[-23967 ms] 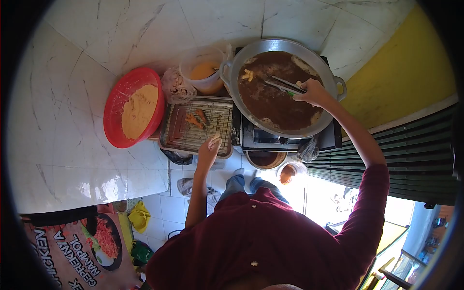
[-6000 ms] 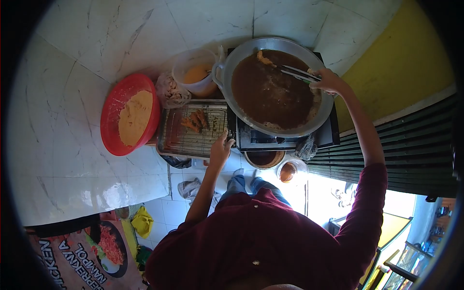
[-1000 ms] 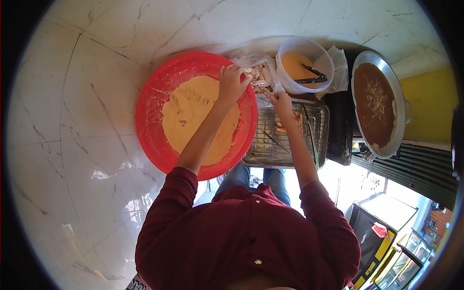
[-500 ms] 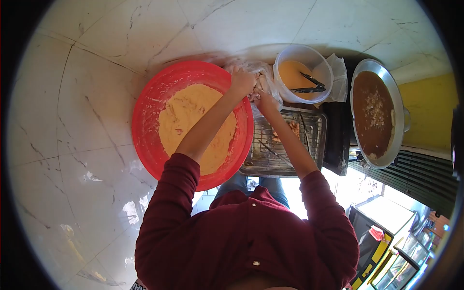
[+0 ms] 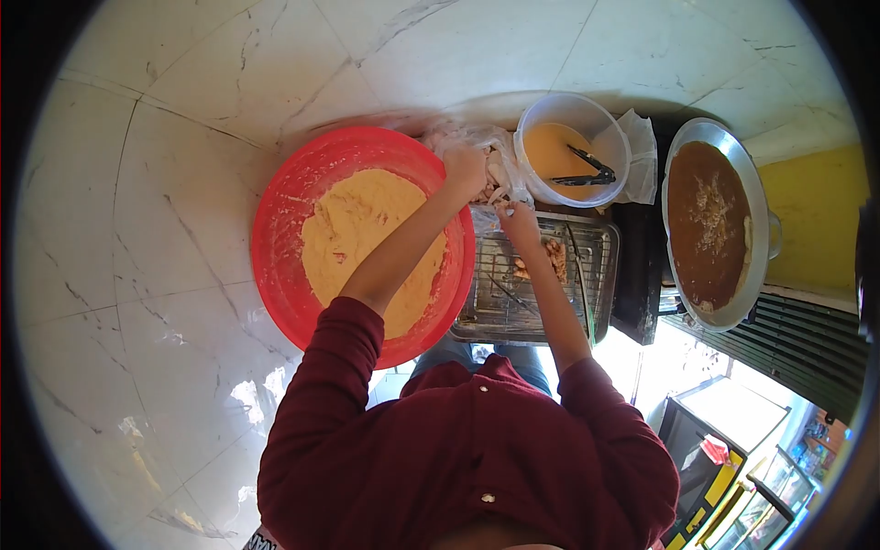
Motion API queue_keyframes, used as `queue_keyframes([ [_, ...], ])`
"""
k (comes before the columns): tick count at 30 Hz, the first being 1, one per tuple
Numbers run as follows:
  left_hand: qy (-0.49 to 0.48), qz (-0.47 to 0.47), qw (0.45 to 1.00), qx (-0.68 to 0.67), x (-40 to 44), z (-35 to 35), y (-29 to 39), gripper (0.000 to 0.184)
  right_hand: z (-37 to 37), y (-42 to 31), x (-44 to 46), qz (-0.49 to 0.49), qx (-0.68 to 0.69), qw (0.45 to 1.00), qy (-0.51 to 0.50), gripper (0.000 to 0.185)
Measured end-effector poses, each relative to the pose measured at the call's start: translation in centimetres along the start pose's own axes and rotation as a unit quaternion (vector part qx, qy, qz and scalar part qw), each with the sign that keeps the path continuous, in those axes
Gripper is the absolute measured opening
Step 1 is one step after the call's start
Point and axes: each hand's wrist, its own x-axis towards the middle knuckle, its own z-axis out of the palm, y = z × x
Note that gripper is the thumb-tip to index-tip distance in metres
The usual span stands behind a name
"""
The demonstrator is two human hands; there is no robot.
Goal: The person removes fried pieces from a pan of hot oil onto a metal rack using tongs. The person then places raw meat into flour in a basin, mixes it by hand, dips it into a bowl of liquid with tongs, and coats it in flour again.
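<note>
A clear plastic bag (image 5: 502,151) holding pale pieces, which look like raw meat, lies between the red basin (image 5: 275,220) and the white tub. My left hand (image 5: 466,171) is closed at the bag's left side, by the basin's rim, with its fingertips hidden. At the bag's near right edge, my right hand (image 5: 520,225) pinches the plastic, apart from my left hand. Pale yellow flour (image 5: 367,220) with a few lumps fills the basin. Under my right forearm sits a wire rack in a metal tray (image 5: 467,323), bearing browned fried pieces (image 5: 555,259).
Black tongs (image 5: 591,174) rest in the white tub (image 5: 573,110) of orange-yellow liquid. To the right, a large metal pan (image 5: 768,234) contains brown oil with bits frying in it. A tiled wall or surface (image 5: 183,183) borders the basin. A display case (image 5: 761,495) stands lower right.
My right hand has moved down and slightly right along the bag, away from my left hand. More of the pale pieces show. The view has shifted slightly.
</note>
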Motion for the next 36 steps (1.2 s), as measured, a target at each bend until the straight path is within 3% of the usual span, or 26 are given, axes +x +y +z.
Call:
queue_keyframes([
  [2, 0.017, -0.019, 1.0, 0.001, -0.1, 1.2, 1.1, 0.012, 1.0, 0.5, 0.3, 0.015, 0.021, 1.0, -0.011, 0.033],
  [4, -0.063, -0.03, 0.997, -0.01, -1.5, -0.9, 3.1, 0.018, 0.3, -0.6, 0.0, 0.029, 0.043, 0.998, -0.022, 0.033],
  [6, -0.106, -0.038, 0.994, 0.014, -0.9, 0.8, 3.7, 0.017, -1.8, -2.2, -0.7, 0.094, 0.136, 0.979, -0.121, 0.034],
  [9, -0.152, -0.055, 0.985, 0.062, -0.1, 3.5, 4.2, 0.014, -0.9, -0.3, -0.9, 0.04, 0.101, 0.991, -0.082, 0.033],
  [16, -0.221, -0.041, 0.964, 0.141, 0.4, 4.6, 4.9, 0.015, -4.5, -1.1, -3.1, 0.067, 0.123, 0.984, -0.114, 0.035],
  [20, -0.21, -0.038, 0.971, 0.104, -0.1, 3.1, 4.8, 0.02, -4.9, -0.9, -3.4, 0.051, 0.145, 0.981, -0.123, 0.032],
  [22, -0.066, -0.036, 0.995, 0.058, -1.0, 2.8, 4.0, 0.026, -5.4, -1.4, -3.7, 0.044, 0.152, 0.979, -0.125, 0.032],
  [28, -0.061, -0.053, 0.989, -0.123, -1.8, -1.9, 2.0, 0.029, -5.6, -2.1, -3.6, 0.035, 0.136, 0.986, -0.093, 0.035],
  [30, -0.088, -0.065, 0.981, -0.159, -2.9, -5.6, 1.7, 0.029, -5.9, -3.0, -4.0, -0.057, 0.095, 0.994, 0.014, 0.038],
  [32, -0.113, -0.08, 0.971, -0.194, -4.7, -8.6, 0.8, 0.03, -7.4, -5.6, -4.9, -0.085, 0.107, 0.989, 0.051, 0.039],
  [34, -0.002, -0.056, 0.977, -0.207, -7.2, -10.3, -0.5, 0.028, -8.8, -8.0, -6.1, -0.111, 0.121, 0.983, 0.084, 0.041],
  [36, 0.018, -0.064, 0.964, -0.259, -10.0, -12.8, -1.5, 0.03, -9.2, -10.0, -6.5, -0.197, 0.11, 0.962, 0.157, 0.042],
])
